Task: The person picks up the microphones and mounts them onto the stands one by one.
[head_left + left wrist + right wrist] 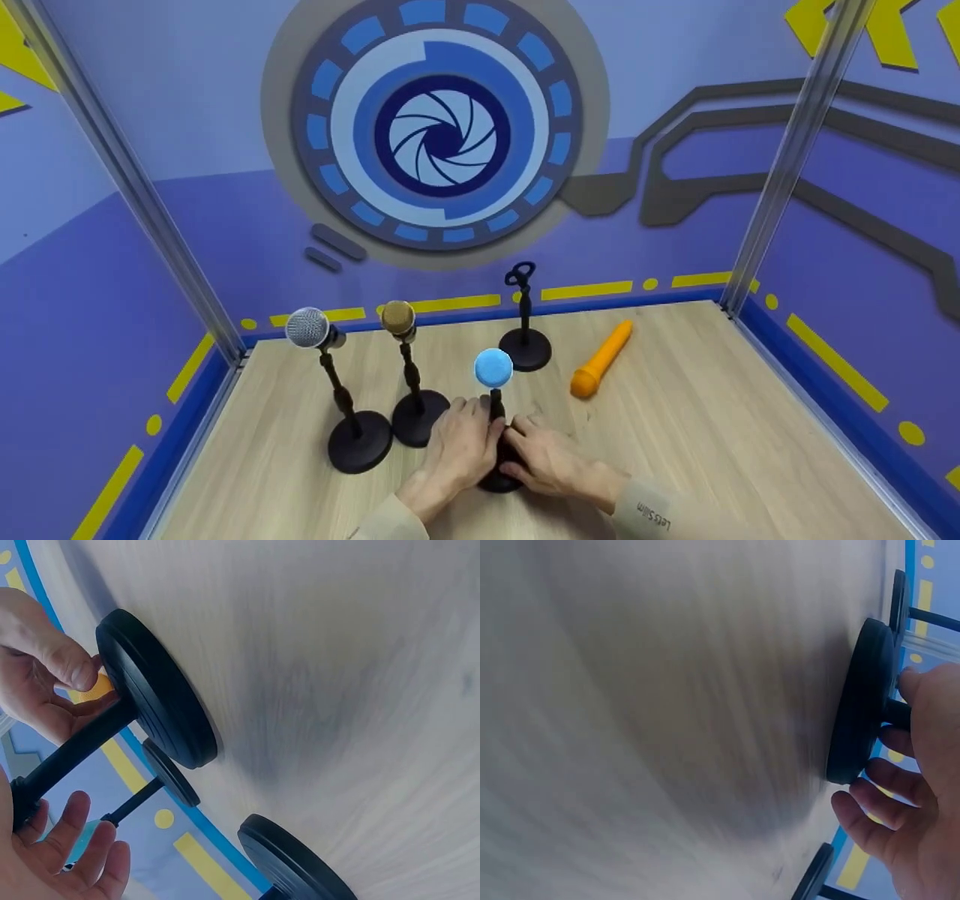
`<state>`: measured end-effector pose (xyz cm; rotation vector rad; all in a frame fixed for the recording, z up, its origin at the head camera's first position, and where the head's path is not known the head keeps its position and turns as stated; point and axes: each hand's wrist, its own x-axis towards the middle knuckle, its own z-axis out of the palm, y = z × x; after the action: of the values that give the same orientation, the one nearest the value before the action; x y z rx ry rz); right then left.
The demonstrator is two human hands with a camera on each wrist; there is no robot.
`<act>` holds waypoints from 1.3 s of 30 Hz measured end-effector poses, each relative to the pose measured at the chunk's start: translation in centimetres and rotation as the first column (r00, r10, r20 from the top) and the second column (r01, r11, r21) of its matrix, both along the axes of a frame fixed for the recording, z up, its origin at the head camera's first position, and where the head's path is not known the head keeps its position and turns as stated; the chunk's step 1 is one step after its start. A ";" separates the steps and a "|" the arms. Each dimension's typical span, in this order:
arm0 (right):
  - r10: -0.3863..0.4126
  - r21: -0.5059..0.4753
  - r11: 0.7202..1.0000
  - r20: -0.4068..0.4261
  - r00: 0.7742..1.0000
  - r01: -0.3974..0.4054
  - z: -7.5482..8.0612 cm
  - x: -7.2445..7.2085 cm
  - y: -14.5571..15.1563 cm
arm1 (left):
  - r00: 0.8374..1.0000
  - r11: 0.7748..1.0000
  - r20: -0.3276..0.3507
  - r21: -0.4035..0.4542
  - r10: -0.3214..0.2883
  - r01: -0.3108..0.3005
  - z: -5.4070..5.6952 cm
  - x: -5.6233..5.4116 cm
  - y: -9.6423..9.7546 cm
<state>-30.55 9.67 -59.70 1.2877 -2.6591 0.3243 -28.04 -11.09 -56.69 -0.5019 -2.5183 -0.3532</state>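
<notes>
In the head view, a microphone with a light blue head (493, 367) sits atop a black microphone stand (161, 694) at the front middle of the table. My left hand (463, 441) holds the upper pole from the left, thumb and forefinger at it and the other fingers spread loosely. From the right, my right hand (553, 457) grips the same stand low down, with fingers at the pole and thumb over the round base. In the right wrist view, the right fingers (885, 799) curve beside the rim of the base. The hands hide much of the pole in the head view.
To the left stand a silver-headed microphone (307, 328) and a gold-headed microphone (398, 318), each on a black stand. Behind, an unoccupied black stand (526, 349) has a ring clip on top. An orange microphone (602, 360) lies at the right. Panel walls (217, 247) enclose the wooden table (690, 420).
</notes>
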 end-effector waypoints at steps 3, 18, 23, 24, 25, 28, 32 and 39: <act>-0.016 0.016 1.000 0.019 1.000 0.016 0.0 -0.1 0.0 | 1.000 1.000 -0.003 -0.012 0.000 0.000 0.0 -0.1 0.0; -0.054 0.039 0.998 -0.019 0.998 0.055 0.1 0.2 -0.1 | 0.997 0.999 -0.073 -0.038 0.036 -0.039 -0.3 -0.2 0.7; -0.053 0.022 0.998 -0.013 0.999 0.053 0.1 0.1 -0.2 | 0.990 0.994 -0.106 -0.034 0.096 -0.101 -0.5 0.1 1.3; -0.056 0.017 0.998 0.000 0.998 0.056 0.2 0.1 -0.3 | 0.988 0.993 -0.105 -0.035 0.108 -0.113 -0.5 0.1 1.4; -0.058 0.011 0.998 0.008 0.998 0.058 0.2 0.1 -0.3 | 0.988 0.992 -0.101 -0.037 0.119 -0.123 -0.5 0.2 1.6; -0.066 -0.009 0.998 0.024 0.998 0.067 0.2 0.1 -0.3 | 0.989 0.992 -0.077 -0.026 0.123 -0.126 -0.5 0.2 1.6; -0.074 -0.017 0.997 -0.002 0.997 0.074 0.1 0.2 -0.4 | 0.999 0.997 -0.024 0.074 0.034 -0.032 -0.2 0.1 1.0; -0.084 0.011 0.996 -0.036 0.996 0.085 0.3 0.4 -0.6 | 0.979 0.940 0.002 0.281 -0.204 0.195 0.4 -0.1 -0.1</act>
<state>-30.15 9.09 -59.43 1.1689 -2.6802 0.2713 -28.11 -11.15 -56.28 -0.6429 -2.3971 -0.7869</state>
